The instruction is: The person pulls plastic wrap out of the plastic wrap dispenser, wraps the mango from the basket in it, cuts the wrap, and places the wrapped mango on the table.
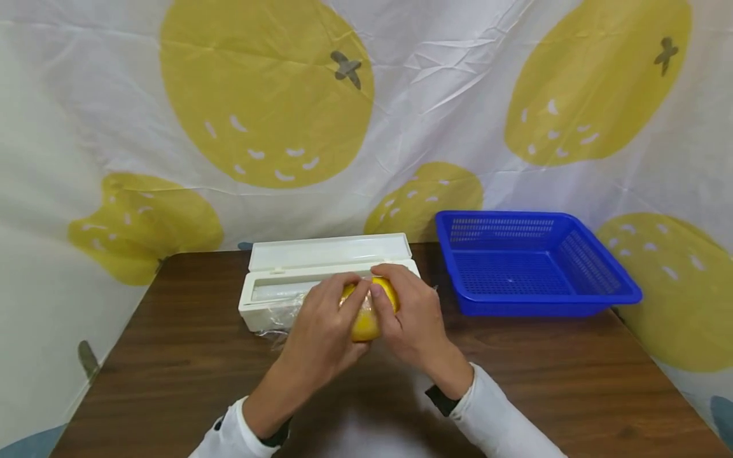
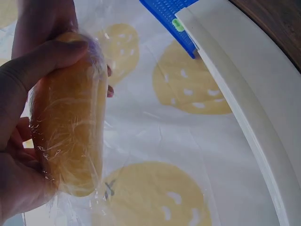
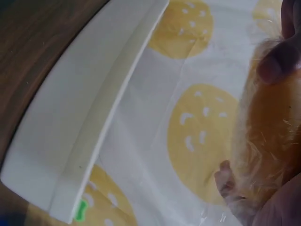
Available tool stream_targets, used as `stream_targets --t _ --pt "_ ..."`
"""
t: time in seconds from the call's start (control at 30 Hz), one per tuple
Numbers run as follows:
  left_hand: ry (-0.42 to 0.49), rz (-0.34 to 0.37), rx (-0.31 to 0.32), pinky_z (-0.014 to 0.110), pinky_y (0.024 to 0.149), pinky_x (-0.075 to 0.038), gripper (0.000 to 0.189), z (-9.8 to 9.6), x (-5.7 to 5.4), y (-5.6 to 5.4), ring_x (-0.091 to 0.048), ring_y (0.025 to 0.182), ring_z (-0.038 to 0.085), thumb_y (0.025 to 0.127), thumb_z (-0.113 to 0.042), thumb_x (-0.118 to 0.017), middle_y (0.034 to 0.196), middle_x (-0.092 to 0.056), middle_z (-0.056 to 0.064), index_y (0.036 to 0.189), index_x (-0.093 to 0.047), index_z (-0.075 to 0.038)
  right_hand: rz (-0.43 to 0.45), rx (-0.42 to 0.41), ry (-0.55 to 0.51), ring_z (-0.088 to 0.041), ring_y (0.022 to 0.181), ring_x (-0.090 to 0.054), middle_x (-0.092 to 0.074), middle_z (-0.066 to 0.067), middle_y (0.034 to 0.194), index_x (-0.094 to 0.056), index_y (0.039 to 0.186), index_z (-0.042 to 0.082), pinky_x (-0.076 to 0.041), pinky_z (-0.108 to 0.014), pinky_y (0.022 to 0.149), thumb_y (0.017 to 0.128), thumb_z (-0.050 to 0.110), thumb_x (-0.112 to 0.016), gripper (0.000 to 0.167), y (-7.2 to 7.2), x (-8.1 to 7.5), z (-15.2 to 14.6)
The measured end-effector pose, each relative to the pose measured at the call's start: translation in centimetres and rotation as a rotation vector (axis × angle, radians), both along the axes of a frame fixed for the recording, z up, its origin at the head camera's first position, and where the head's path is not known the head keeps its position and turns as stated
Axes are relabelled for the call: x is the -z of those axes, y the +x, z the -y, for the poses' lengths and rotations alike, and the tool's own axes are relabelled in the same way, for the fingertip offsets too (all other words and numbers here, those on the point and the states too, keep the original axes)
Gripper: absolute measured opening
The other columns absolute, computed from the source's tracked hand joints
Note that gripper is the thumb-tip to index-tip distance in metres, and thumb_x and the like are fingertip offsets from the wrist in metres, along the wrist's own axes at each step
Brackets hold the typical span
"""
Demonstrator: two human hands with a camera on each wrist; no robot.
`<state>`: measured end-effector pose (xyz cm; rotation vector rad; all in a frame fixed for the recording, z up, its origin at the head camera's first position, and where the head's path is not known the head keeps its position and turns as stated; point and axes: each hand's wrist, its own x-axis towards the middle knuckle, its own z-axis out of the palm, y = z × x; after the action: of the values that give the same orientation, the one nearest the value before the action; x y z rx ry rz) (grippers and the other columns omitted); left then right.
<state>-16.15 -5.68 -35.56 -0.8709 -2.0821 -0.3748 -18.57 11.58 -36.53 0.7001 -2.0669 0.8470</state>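
Both hands hold a rounded yellow fruit-like thing [image 1: 365, 323] in front of the white cling film box. Clear cling film [image 2: 70, 117] covers it, wrinkled and shiny along its side. My left hand [image 1: 325, 326] grips it from the left, the thumb [image 2: 56, 52] pressing on the film near one end. From the right, my right hand [image 1: 417, 313] grips it, with its thumb [image 3: 278, 66] lying against the wrapped surface. The two hands meet at the top of the thing. Loose film [image 1: 286, 315] hangs by the left hand, over the front of the box.
Behind the hands, the white cling film box [image 1: 256, 313] stands with its lid [image 1: 329, 251] raised and a film roll [image 1: 280, 291] inside. A blue plastic basket [image 1: 550, 299] is at the back right of the brown wooden table [image 1: 189, 356]. A fruit-print cloth [image 1: 429, 114] hangs behind.
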Motion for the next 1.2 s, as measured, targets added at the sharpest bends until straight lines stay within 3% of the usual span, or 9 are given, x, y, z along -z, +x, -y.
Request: stream_targets --t 0.1,0.23,0.4,0.57,0.73,0.83,1.0,1.1,1.2 --pt "0.004 -0.02 -0.006 0.043 0.091 -0.053 0.079 0.0 -0.1 0.0 -0.062 0.103 0.032 0.052 -0.02 -0.094 0.115 -0.061 0.015 0.123 -0.065 -0.001 0.072 -0.054 -0.15 -0.02 0.087 -0.07 -0.075 -0.006 0.102 -0.072 0.106 0.007 -0.058 -0.036 0.075 0.098 0.018 -0.056 0.02 -0.4 0.2 0.0" --pt "0.02 -0.023 -0.018 0.043 0.091 -0.053 0.077 0.0 -0.2 0.1 -0.061 0.103 0.032 0.053 -0.019 -0.093 0.114 -0.061 0.015 0.123 -0.065 -0.001 0.259 -0.16 -0.421 -0.016 0.082 -0.067 -0.076 -0.008 0.099 -0.074 0.103 0.004 -0.056 -0.027 0.07 0.101 0.015 -0.055 0.022 -0.7 0.6 0.3" --pt "0.068 -0.005 -0.026 0.045 0.093 -0.053 0.08 -0.4 0.2 0.2 -0.061 0.104 0.032 0.052 -0.021 -0.097 0.114 -0.062 0.016 0.123 -0.065 -0.001 0.545 -0.396 -0.864 -0.018 0.092 -0.067 -0.075 -0.007 0.099 -0.07 0.106 -0.007 -0.055 -0.026 0.079 0.102 0.016 -0.048 0.031 -0.8 0.9 1.1" --pt "0.125 -0.009 -0.019 0.046 0.093 -0.054 0.083 -0.9 0.7 0.0 -0.061 0.105 0.033 0.049 -0.022 -0.1 0.114 -0.062 0.018 0.121 -0.066 0.0 0.794 -0.593 -1.193 -0.02 0.103 -0.065 -0.072 -0.004 0.114 -0.068 0.111 0.009 -0.054 -0.029 0.087 0.106 0.028 -0.04 0.034 -0.7 0.9 1.7" --pt "0.14 0.023 -0.03 0.046 0.091 -0.054 0.083 -1.1 0.9 -0.3 -0.062 0.102 0.033 0.05 -0.021 -0.098 0.113 -0.062 0.018 0.122 -0.066 0.001 0.857 -0.629 -1.267 -0.019 0.102 -0.065 -0.072 -0.004 0.111 -0.067 0.105 0.015 -0.055 -0.029 0.087 0.107 0.028 -0.044 0.026 -0.8 0.9 1.7" --pt "0.103 0.089 -0.04 0.046 0.092 -0.054 0.086 -1.3 0.8 -0.5 -0.061 0.102 0.033 0.051 -0.024 -0.099 0.115 -0.061 0.019 0.126 -0.064 0.001 0.827 -0.555 -1.252 -0.018 0.094 -0.066 -0.073 -0.004 0.099 -0.067 0.099 0.012 -0.055 -0.029 0.081 0.105 0.024 -0.051 0.022 -1.0 0.9 1.4" --pt "0.037 0.131 -0.036 0.061 0.108 -0.042 0.097 -1.8 0.4 -1.1 -0.057 0.122 0.043 0.059 -0.053 -0.094 0.13 -0.058 0.022 0.133 -0.058 0.0 0.771 -0.448 -1.199 -0.016 0.086 -0.066 -0.074 -0.001 0.092 -0.07 0.095 0.011 -0.057 -0.028 0.073 0.103 0.022 -0.056 0.019 -1.5 1.0 1.0" --pt "0.034 0.084 0.058 0.064 0.113 -0.035 0.092 -2.4 0.5 -1.4 -0.048 0.135 0.048 0.075 -0.063 -0.079 0.141 -0.055 0.024 0.137 -0.056 0.001 0.733 -0.419 -1.16 -0.012 0.08 -0.067 -0.074 0.003 0.089 -0.072 0.09 0.016 -0.057 -0.025 0.069 0.101 0.017 -0.056 0.02 -1.6 1.0 1.0" --pt "0.02 0.021 0.132 0.055 0.113 -0.039 0.072 -3.0 1.1 -1.8 -0.05 0.136 0.044 0.097 -0.056 -0.056 0.142 -0.055 0.025 0.139 -0.055 0.003 0.732 -0.425 -1.152 -0.009 0.074 -0.067 -0.072 0.005 0.085 -0.071 0.085 0.019 -0.056 -0.022 0.064 0.1 0.015 -0.054 0.023 -1.4 1.1 0.9"
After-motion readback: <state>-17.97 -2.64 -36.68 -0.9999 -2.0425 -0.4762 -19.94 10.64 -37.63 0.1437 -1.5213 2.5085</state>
